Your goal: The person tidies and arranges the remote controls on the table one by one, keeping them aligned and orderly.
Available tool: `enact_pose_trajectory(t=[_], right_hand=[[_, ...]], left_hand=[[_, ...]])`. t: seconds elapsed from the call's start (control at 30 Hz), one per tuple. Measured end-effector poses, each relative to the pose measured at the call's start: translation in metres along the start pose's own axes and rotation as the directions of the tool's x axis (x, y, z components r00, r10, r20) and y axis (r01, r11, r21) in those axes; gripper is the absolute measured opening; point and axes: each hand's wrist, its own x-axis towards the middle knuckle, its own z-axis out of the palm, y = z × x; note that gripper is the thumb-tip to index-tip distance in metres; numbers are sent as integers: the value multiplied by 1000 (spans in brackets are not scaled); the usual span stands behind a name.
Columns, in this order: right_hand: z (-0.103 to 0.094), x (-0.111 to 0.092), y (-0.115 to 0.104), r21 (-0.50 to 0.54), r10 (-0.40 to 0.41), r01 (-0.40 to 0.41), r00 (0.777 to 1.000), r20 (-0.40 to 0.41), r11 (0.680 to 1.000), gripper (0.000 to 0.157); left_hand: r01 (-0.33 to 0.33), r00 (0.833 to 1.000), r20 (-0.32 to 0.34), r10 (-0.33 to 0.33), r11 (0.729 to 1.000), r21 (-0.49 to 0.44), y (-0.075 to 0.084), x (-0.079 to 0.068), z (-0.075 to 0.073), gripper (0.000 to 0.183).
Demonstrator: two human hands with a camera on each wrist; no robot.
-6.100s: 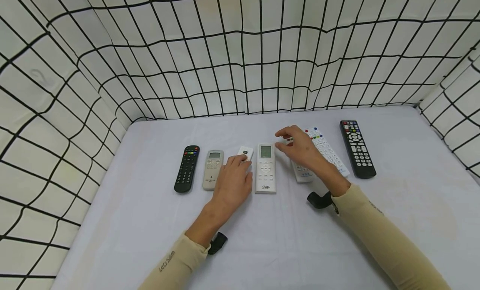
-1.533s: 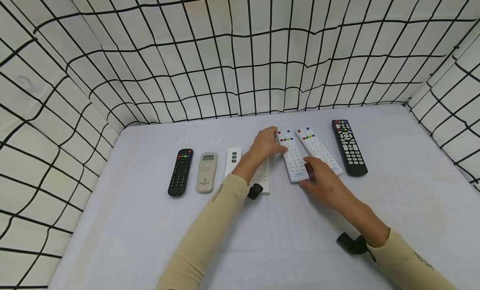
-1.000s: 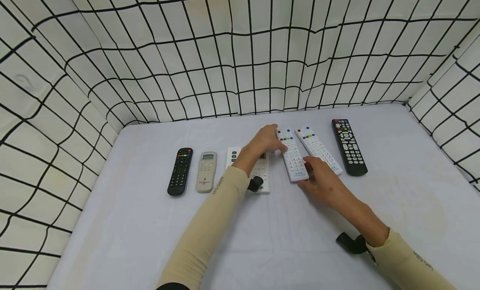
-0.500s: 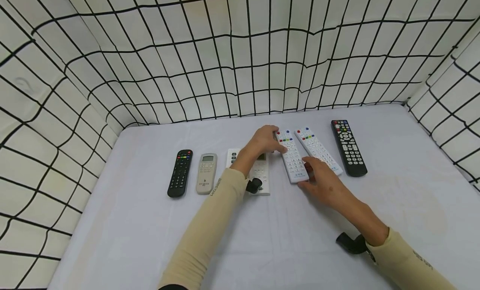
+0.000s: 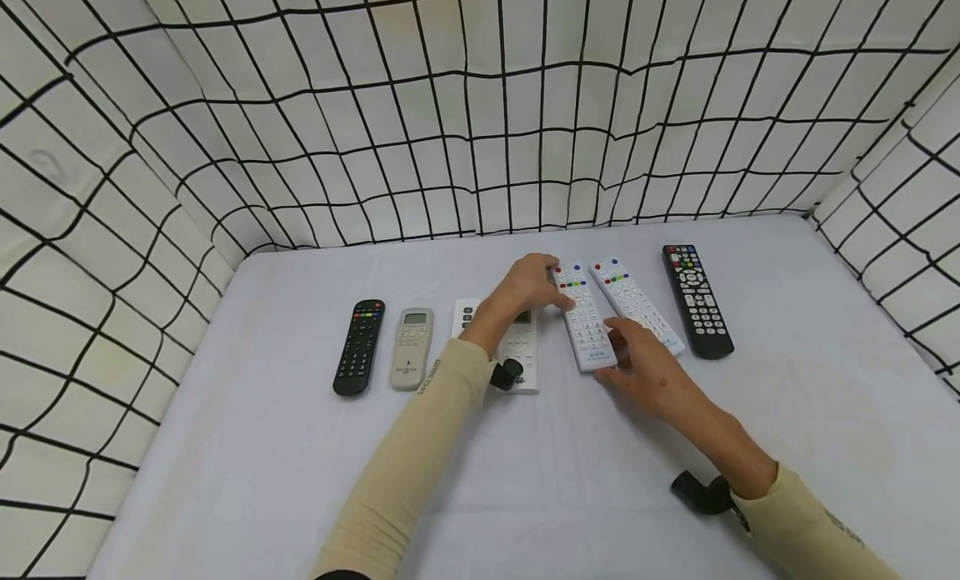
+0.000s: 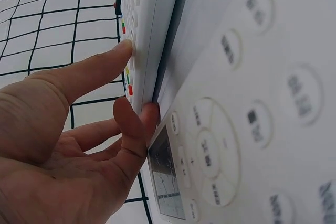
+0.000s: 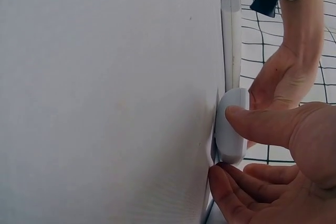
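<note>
A white remote control (image 5: 588, 334) with coloured buttons lies on the white-covered table, between both hands. My left hand (image 5: 528, 282) holds its far end; in the left wrist view the thumb presses the button face of the remote control (image 6: 157, 30) while the fingers bend behind its end. My right hand (image 5: 647, 372) grips the near end. There, in the right wrist view, its thumb rests on the rounded end of the remote control (image 7: 229, 140) and fingertips sit at the lower edge. Under the left wrist lies a white remote with a screen (image 5: 522, 347), partly hidden.
A similar white remote (image 5: 637, 305) slants just right, then a large black remote (image 5: 699, 303). Leftward lie a small white remote (image 5: 463, 310), a beige remote with a screen (image 5: 412, 351) and a black remote (image 5: 360, 347). Black netting (image 5: 480, 138) surrounds the table's back and sides.
Since the oldest frame, my left hand has gone from the small white remote to the white one's far end, and my right hand to its near end. Lately both stay almost still.
</note>
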Motion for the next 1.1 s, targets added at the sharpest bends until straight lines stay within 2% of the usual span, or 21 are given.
enact_pose_trajectory(t=[0.33, 0.53, 0.77, 1.1], right_hand=[[0, -3, -1, 9, 12, -12, 1000, -2, 1000, 76], [3, -7, -4, 10, 34, -33, 999, -12, 999, 78], [7, -14, -14, 28, 51, -50, 998, -30, 998, 77], [14, -22, -22, 8, 69, -69, 997, -45, 998, 80]], left_hand=[[1, 1000, 16, -1, 1000, -1, -3, 2, -1, 82], [-20, 999, 49, 20, 1000, 9, -4, 0, -3, 82], [-56, 994, 95, 58, 998, -21, -5, -2, -6, 82], [-59, 987, 151, 61, 998, -21, -5, -8, -10, 82]])
